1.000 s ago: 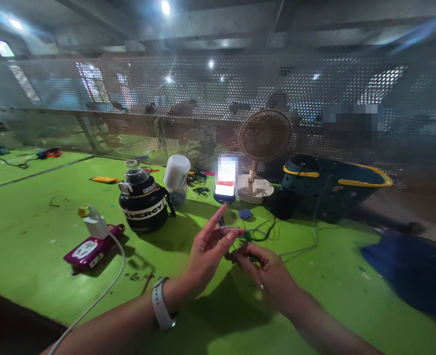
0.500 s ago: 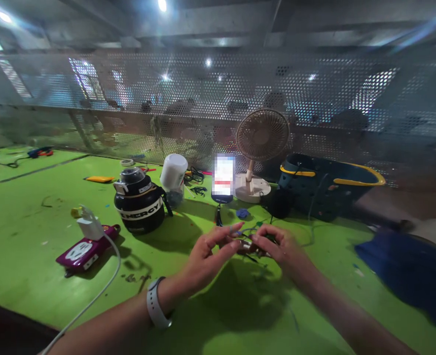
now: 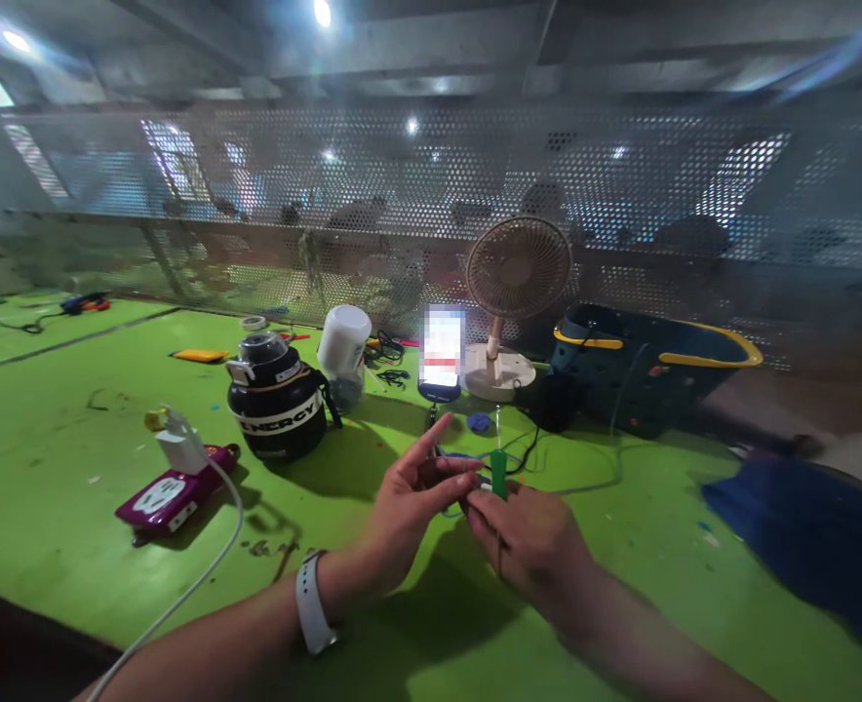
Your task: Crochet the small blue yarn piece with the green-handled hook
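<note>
Bright green tabletop (image 3: pixel 109 390) up against a perforated metal screen (image 3: pixel 255 244), and whatever's being worked on is right in the middle, up between the person's two hands. So, progress check: looks mid-job to me, with the small pale piece (image 3: pixel 487 486) and the thin blue-grey cord (image 3: pixel 460 455) in among the fingers, not set down as a finished thing. Left hand (image 3: pixel 394 531) is half open, index finger sticking up, thumb reaching in by the piece; can't tell if it's actually pinching anything. Right hand (image 3: pixel 540 546) is mostly curled, keeping hold of a slim tool with a green handle and thin metal shaft (image 3: pixel 499 473), and its thumb side is up against the piece. The shaft points off toward the beige fan (image 3: pixel 519 268), so the tool doesn't seem to be doing anything to the piece. What's done and what's left on the piece itself? No clue, the fingers hide most of it. A crumpled blue bit (image 3: pixel 479 422) lies just past the hands, near the lit phone (image 3: pixel 442 375).
</note>
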Action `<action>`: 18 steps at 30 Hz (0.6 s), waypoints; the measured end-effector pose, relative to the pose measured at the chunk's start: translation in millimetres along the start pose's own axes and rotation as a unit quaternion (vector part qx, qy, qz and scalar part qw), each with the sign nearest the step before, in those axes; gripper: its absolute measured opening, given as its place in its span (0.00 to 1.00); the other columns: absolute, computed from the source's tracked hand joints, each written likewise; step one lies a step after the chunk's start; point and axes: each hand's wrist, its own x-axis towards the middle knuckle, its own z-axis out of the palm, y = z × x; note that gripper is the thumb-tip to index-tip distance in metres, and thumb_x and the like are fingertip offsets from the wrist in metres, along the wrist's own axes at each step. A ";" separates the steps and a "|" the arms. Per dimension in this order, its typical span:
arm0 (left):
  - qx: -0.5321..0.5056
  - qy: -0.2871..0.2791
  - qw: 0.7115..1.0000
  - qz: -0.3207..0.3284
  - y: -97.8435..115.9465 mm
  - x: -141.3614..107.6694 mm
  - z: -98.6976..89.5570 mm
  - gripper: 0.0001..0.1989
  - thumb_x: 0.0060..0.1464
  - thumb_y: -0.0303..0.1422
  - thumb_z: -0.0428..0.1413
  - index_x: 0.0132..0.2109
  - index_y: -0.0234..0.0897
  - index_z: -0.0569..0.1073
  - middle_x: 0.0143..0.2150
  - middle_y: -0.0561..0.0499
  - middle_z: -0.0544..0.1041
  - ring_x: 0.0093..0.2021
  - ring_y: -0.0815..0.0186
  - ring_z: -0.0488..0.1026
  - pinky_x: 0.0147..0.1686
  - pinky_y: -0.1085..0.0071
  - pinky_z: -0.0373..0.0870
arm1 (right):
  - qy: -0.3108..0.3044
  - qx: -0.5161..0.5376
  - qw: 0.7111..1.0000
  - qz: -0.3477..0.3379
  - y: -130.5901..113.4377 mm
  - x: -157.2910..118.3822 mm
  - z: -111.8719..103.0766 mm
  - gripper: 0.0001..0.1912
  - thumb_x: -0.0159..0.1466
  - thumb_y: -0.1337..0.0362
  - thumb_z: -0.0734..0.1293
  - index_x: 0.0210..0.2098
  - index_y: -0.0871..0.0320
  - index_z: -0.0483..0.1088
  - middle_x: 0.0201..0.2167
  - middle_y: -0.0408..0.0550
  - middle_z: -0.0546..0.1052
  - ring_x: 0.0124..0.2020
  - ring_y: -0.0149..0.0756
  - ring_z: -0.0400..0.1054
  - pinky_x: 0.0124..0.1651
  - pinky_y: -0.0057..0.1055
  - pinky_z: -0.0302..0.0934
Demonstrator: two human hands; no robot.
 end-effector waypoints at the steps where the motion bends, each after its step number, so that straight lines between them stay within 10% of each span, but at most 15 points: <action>1: -0.003 0.005 1.000 -0.001 1.0 0.0 0.5 0.39 0.45 0.25 0.68 0.64 0.44 0.65 0.37 0.50 0.83 0.39 0.68 0.77 0.44 0.72 0.70 | 0.001 0.003 1.000 -0.007 -0.1 0.0 0.5 0.09 0.67 0.70 0.63 0.33 0.63 0.75 0.17 0.45 0.74 0.17 0.31 0.64 0.22 0.28 0.55; 11: 0.016 0.025 0.999 0.028 5.2 10.7 -7.0 0.44 0.47 0.27 0.67 0.68 0.43 0.57 0.46 0.44 0.82 0.42 0.65 0.78 0.43 0.70 0.70 | 0.001 0.223 0.965 0.134 6.1 4.2 -14.8 0.19 0.73 0.60 0.53 0.56 0.53 0.68 0.30 0.47 0.78 0.29 0.32 0.72 0.28 0.26 0.68; 18: 0.028 0.027 0.998 0.046 2.5 16.2 -11.4 0.41 0.50 0.28 0.65 0.67 0.45 0.59 0.49 0.44 0.81 0.41 0.66 0.78 0.43 0.70 0.72 | 0.065 0.496 0.791 0.353 15.3 0.2 -11.1 0.14 0.69 0.54 0.62 0.48 0.48 0.76 0.37 0.46 0.81 0.33 0.32 0.77 0.36 0.29 0.73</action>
